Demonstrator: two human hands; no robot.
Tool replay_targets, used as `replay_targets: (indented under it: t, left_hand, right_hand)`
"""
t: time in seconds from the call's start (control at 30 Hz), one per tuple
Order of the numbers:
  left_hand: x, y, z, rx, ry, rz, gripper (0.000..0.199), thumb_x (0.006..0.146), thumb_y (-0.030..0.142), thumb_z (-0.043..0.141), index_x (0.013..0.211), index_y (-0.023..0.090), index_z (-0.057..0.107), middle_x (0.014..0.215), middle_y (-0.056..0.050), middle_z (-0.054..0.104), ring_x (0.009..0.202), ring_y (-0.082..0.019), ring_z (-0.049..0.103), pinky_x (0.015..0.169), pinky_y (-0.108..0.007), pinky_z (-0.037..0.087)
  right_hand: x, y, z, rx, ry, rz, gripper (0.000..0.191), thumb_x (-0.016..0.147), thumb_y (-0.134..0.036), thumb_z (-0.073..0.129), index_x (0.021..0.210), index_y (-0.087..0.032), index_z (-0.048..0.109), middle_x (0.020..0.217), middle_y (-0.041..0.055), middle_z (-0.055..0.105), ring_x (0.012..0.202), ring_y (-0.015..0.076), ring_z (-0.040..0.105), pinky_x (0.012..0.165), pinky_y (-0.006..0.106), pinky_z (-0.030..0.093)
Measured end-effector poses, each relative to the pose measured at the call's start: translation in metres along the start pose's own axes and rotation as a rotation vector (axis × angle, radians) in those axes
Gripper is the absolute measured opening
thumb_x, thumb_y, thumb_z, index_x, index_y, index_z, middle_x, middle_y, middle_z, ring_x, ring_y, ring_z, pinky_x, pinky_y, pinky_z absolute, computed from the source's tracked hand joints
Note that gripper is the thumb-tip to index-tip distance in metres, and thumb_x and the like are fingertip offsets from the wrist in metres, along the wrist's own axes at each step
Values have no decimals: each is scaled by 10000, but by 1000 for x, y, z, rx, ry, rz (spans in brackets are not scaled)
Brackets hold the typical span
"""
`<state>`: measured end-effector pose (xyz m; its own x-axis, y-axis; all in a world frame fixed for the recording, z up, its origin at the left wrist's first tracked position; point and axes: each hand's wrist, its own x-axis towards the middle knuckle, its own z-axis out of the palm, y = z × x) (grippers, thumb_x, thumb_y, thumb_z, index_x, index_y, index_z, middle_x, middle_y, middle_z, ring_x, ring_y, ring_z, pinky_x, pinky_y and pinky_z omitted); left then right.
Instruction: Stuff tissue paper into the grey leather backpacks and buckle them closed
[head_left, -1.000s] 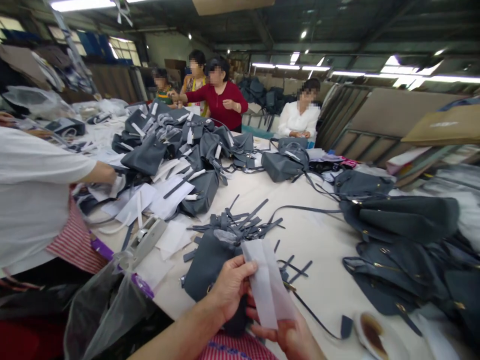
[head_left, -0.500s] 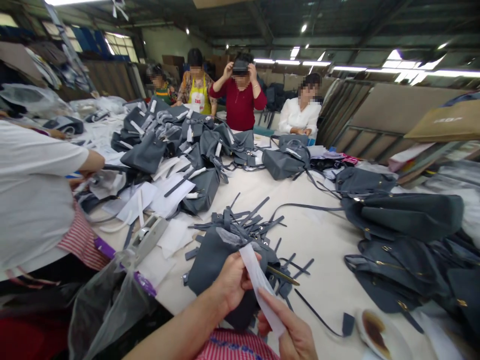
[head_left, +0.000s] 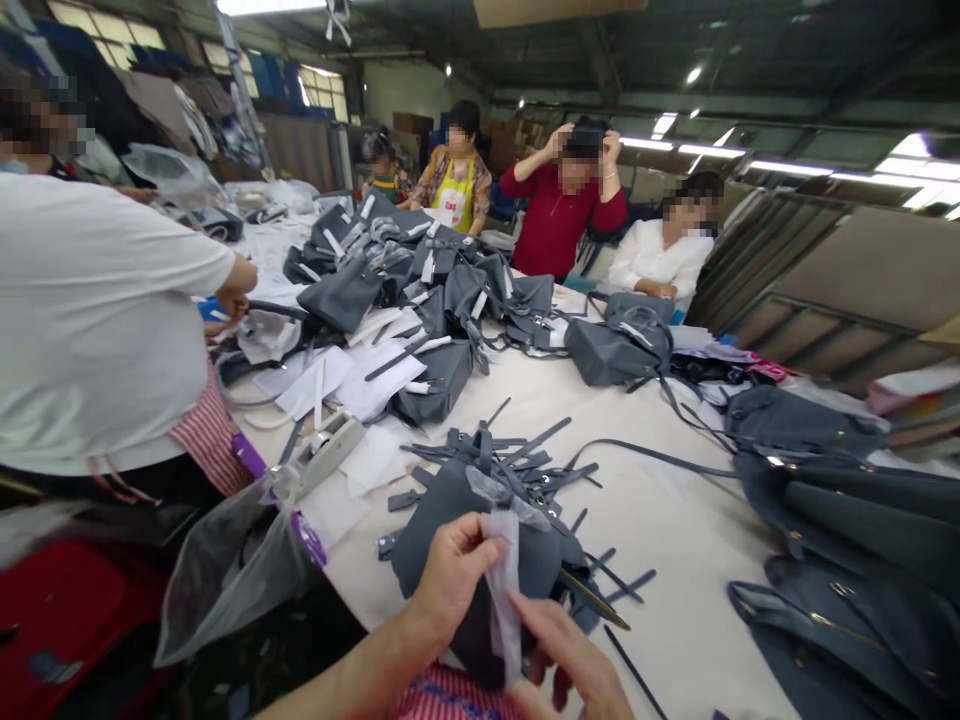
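Observation:
My left hand (head_left: 455,572) is closed, pinching the top of a thin white paper strip (head_left: 504,580) between thumb and fingers. Lower down, my right hand (head_left: 574,660) has its fingers bent at the strip's edge and bottom end. The strip looks folded lengthwise. Behind it rests a dark grey bag (head_left: 427,520) close to my body, with a crumpled translucent wrap (head_left: 487,487) on its upper part. Several dark straps (head_left: 525,455) with metal fittings fan out beyond the bag. A gold-coloured zip (head_left: 596,600) shows beside my right hand.
A heap of dark bags (head_left: 352,290) with white wrappings covers the far table. More bags (head_left: 862,600) lie at right. A tape dispenser (head_left: 326,450) and white sheets (head_left: 375,380) are at left. A co-worker in a white shirt (head_left: 97,310) stands left; several people are opposite.
My view has turned left. The strip has swung from slanting to nearly upright, and my left hand now grips its top end. Its lower end has come nearer my body.

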<state>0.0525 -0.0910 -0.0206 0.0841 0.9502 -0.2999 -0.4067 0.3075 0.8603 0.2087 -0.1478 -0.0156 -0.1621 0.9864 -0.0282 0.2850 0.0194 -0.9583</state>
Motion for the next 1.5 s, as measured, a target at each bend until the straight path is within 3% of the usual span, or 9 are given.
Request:
replay_targets:
  t: [0.13,0.27,0.43,0.6,0.73,0.87,1.03,1.27,1.5]
  left_hand:
    - [-5,1,-9,138,-25,44,207,684,338,687,656,138,639,611,21,537,604,-121,443,589,-239,337]
    - [-7,0,-12,88,-37,6,295,725,417,642,638,143,577,587,25,499,565,-105,406,556,-235,314]
    - [-5,-2,-9,-30,73,13,252,708,333,643,820,197,463,581,63,503,505,-95,415,498,-212,309]
    - [-8,-4,-10,404,211,401,38,813,168,519,793,193,498,703,28,524,626,-111,501,584,-215,393]
    - [-13,-5,-16,710,239,761,152,845,96,473,768,177,575,964,-55,579,778,-134,576,684,-236,461]
    - [-13,-9,-23,834,169,942,230,866,77,451,861,174,659,1059,-87,566,653,-90,571,625,-223,485]
    - [-16,-4,-19,760,132,850,291,885,114,444,1010,180,698,1012,-97,612,737,-135,614,671,-249,515]
    - [-18,0,-11,536,132,440,143,822,248,612,836,189,741,779,-34,672,771,-176,628,712,-259,484]
    - [-15,-4,-14,560,165,478,154,812,257,597,776,194,734,711,-12,644,687,-153,604,645,-236,463]
  right_hand:
    - [31,-26,-2,86,128,175,374,686,-485,720,964,-236,754,788,36,690,555,148,526,492,241,443]
    - [59,-32,10,215,75,266,361,650,-545,752,689,-192,689,536,-33,517,491,99,409,438,205,341]
    - [64,-24,20,360,25,352,389,658,-545,754,716,-176,645,536,-59,464,476,68,353,416,174,247]
    - [59,-20,26,401,57,374,407,649,-556,738,741,-172,639,543,-63,465,477,68,341,423,180,257]
    - [58,-18,30,328,136,335,379,665,-534,718,674,-174,602,524,-67,436,487,75,341,447,196,277]
    - [57,-17,32,324,172,347,392,659,-552,706,656,-183,574,493,-71,420,461,77,328,433,206,257]
    - [53,-17,32,314,153,321,413,651,-571,713,675,-177,594,503,-63,436,471,84,350,434,206,253]
    - [52,-11,34,346,102,287,416,699,-577,688,780,-172,630,549,-57,462,486,82,366,442,193,284]
    - [58,-9,38,304,256,164,333,651,-488,736,615,-191,590,566,-31,536,555,130,462,536,244,393]
